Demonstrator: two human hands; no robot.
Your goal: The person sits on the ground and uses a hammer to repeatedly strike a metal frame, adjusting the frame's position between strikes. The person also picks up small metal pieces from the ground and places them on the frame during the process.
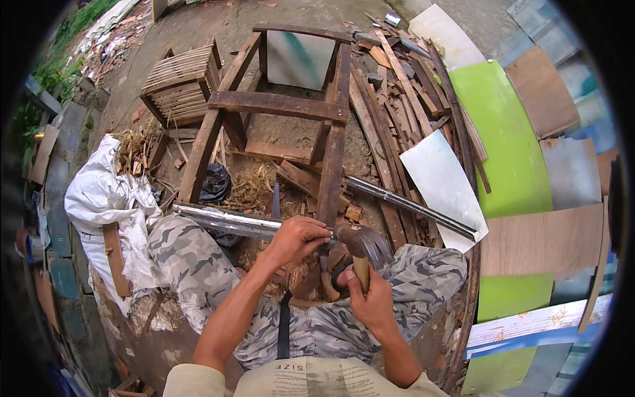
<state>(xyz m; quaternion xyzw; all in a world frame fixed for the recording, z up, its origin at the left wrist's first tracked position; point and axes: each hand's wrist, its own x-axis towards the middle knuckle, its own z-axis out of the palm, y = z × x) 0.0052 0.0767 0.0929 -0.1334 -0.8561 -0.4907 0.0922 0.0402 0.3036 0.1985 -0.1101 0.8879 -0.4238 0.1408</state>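
My right hand [372,303] is wrapped round the wooden handle of a claw hammer [360,261]. The hammer's dark metal head is close to the fingertips of my left hand [299,239]. Those fingers are pinched together at the end of a grey strip with worn white paint [228,220]; whatever small thing sits between them is too small to make out. This strip lies across the near ends of a dark wooden frame [278,104], which stretches away from me. Under my hands, between my knees, the wood is partly hidden by my hands and the hammer.
A slatted wooden crate [180,85] stands at far left, a white sack [109,192] beside my left knee. Scrap wood [413,86] is piled at right, near a dark metal-looking bar [413,206], a white board [440,178] and green panels [509,139]. A saw blade [275,202] pokes up beyond the strip.
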